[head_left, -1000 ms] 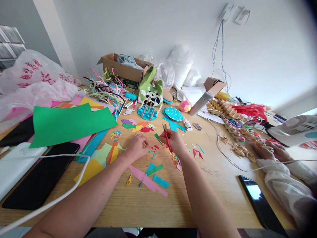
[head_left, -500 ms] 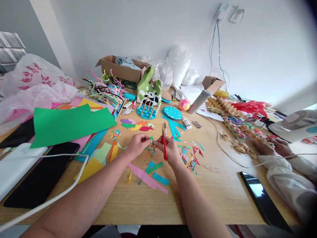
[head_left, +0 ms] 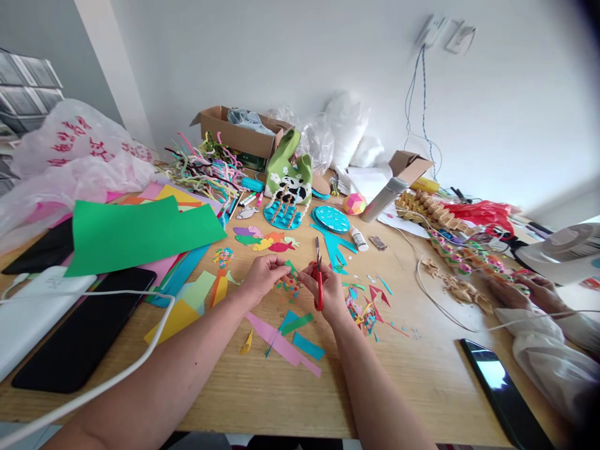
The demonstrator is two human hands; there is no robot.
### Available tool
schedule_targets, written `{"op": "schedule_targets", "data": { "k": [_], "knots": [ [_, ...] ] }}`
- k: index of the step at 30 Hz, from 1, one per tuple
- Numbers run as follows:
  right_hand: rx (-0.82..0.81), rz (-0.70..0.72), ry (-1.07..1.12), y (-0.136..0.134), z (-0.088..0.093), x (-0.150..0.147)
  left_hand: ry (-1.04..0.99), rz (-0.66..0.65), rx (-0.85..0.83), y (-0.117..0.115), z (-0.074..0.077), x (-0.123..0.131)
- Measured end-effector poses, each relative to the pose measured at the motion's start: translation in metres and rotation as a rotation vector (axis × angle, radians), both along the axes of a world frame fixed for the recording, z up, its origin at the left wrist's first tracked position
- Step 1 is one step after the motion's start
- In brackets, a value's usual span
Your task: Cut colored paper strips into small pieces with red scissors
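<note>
My left hand [head_left: 265, 276] pinches a small strip of green paper [head_left: 291, 267] between thumb and fingertips. Red-handled scissors [head_left: 319, 289] are held in my right hand [head_left: 332, 294], blades pointing up and away from me. The thumb and forefinger of that hand come close to the green strip; whether they touch it I cannot tell. Tiny coloured paper bits [head_left: 287, 286] lie on the table under my hands. Just beyond are several paper fish [head_left: 267, 241]. Nearer me lie a pink paper strip [head_left: 276, 340], a green strip [head_left: 297, 323] and a blue piece [head_left: 308, 345].
Paper scraps [head_left: 363, 309] lie right of my hands. Large green paper [head_left: 145, 234], a power bank [head_left: 42, 319] and a black phone [head_left: 84, 331] fill the left. A phone [head_left: 497, 381] and a co-worker's hands [head_left: 529, 290] are at right. A panda bag [head_left: 288, 175] stands behind.
The view has swung slightly, so the whole scene sits a little further right. My hands keep their hold, and slightly more of the green strip shows between them.
</note>
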State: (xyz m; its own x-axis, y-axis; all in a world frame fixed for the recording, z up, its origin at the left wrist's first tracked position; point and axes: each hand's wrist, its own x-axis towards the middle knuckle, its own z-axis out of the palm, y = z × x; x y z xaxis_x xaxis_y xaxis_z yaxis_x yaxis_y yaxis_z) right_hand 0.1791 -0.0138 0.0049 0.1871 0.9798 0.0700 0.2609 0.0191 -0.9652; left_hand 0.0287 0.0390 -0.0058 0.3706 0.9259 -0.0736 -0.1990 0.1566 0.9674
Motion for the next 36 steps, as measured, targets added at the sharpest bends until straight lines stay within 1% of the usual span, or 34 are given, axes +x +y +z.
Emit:
{"op": "schedule_targets", "data": {
  "k": [4,7,11,16,18,22,24,27,29,30,33,36],
  "knots": [
    [0.014,0.034,0.024,-0.001,-0.001,-0.003,-0.006,0.006,-0.011,0.002,-0.004,-0.001],
    [0.015,0.025,0.021,-0.003,-0.002,-0.003,-0.043,0.008,-0.022,0.003,-0.005,-0.001],
    [-0.092,0.03,0.044,-0.006,0.0,-0.001,-0.097,0.052,-0.058,0.005,-0.008,-0.001],
    [-0.179,0.053,-0.024,-0.011,0.004,-0.003,-0.259,0.143,-0.199,0.008,-0.013,-0.002],
    [-0.223,0.059,-0.063,-0.012,0.004,-0.006,-0.297,0.154,-0.226,0.008,-0.012,-0.002],
    [-0.286,0.127,-0.13,-0.013,0.004,-0.01,-0.377,0.172,-0.282,0.008,-0.006,-0.004],
    [-0.299,0.108,-0.13,-0.013,0.004,-0.01,-0.437,0.176,-0.331,0.01,-0.003,-0.005],
    [-0.338,0.062,-0.132,-0.012,0.004,-0.011,-0.54,0.156,-0.487,0.012,-0.002,-0.006],
    [-0.355,0.081,-0.176,-0.012,0.004,-0.011,-0.579,0.127,-0.581,0.012,-0.003,-0.005],
    [-0.354,0.1,-0.206,-0.012,0.004,-0.012,-0.584,0.11,-0.599,0.012,-0.004,-0.005],
    [-0.324,0.143,-0.271,-0.012,0.002,-0.014,-0.554,0.053,-0.553,0.009,-0.007,-0.003],
    [-0.303,0.144,-0.273,-0.012,0.0,-0.016,-0.506,0.014,-0.469,0.004,-0.008,-0.001]
  ]
}}
